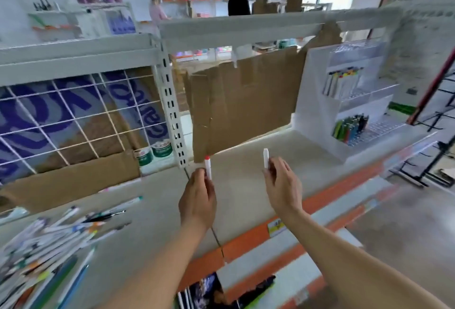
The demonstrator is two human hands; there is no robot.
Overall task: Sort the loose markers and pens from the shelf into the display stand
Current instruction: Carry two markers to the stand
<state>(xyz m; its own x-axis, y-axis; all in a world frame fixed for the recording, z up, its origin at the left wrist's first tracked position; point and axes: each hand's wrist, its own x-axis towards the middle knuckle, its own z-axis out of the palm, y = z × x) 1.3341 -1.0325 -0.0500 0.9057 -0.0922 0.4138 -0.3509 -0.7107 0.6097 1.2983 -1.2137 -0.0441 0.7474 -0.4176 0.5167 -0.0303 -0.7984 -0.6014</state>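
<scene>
My left hand [198,197] pinches a white marker with a red end [208,167], held upright over the shelf. My right hand [282,183] pinches a white cap or short white marker piece [266,158], also upright; the frame is too blurred to tell which. The two hands are apart, about a hand's width. A pile of loose markers and pens [46,242] lies on the shelf at the lower left. The clear tiered display stand [320,116] sits at the right of the shelf, with coloured markers [350,127] in a lower tier and white pens [342,82] in an upper tier.
A torn cardboard sheet [241,104] hangs behind the shelf. A white slotted upright [172,104] and a wire grid [73,116] stand at the left. The shelf's orange front edge [307,205] runs below my hands. Two people stand far behind near other shelves.
</scene>
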